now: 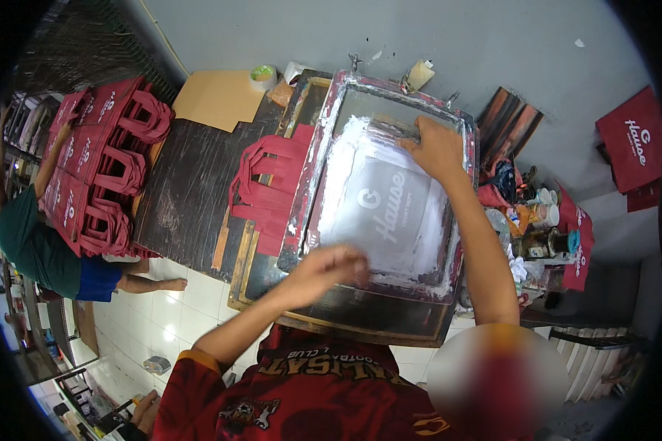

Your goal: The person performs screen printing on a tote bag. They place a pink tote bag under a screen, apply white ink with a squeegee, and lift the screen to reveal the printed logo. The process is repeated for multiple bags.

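A screen-printing frame [290, 246] with a dark, paint-smeared rim lies tilted in front of me. White ink coats its mesh around a stencil of a round mark and lettering. My right hand [435, 149] is closed on a squeegee [393, 125] at the far part of the mesh; the fingers partly hide its handle. Over the frame's near left corner hovers my left hand [335, 266], its fingers smeared by motion. Under the frame a dark red fabric bag [272, 187] sticks out to the left, handles showing.
Left of the dark table [187, 173], several printed red bags [88, 165] lie in rows beside a person in a green shirt [22, 228]. Cardboard [217, 99] and a tape roll [262, 76] sit at the back. Ink jars [544, 214] crowd the right; a red bag [632, 140] hangs there.
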A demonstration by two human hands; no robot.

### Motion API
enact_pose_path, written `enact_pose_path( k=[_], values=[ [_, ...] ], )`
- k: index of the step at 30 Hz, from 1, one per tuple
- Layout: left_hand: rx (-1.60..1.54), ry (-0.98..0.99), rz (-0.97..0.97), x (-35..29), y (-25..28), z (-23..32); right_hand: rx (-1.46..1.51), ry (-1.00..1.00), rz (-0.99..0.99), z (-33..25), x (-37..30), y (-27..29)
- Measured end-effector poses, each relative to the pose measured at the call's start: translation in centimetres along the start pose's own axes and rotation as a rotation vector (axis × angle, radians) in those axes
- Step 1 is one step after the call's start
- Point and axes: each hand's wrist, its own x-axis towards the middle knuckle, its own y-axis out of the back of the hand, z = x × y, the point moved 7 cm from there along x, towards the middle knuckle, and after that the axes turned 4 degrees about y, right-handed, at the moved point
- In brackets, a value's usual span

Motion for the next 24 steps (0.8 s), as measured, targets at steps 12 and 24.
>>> enact_pose_path(
  k=[12,24],
  values=[
    [1.298,-0.65,0.332,12.2,4.0,12.2,0.039,0.062,0.014,-4.6,-6.9,0.9],
    [1.243,-0.556,0.255,-0.1,-1.0,6.2,0.072,0.076,-0.017,-10.5,-19.0,1.0]
  ],
)
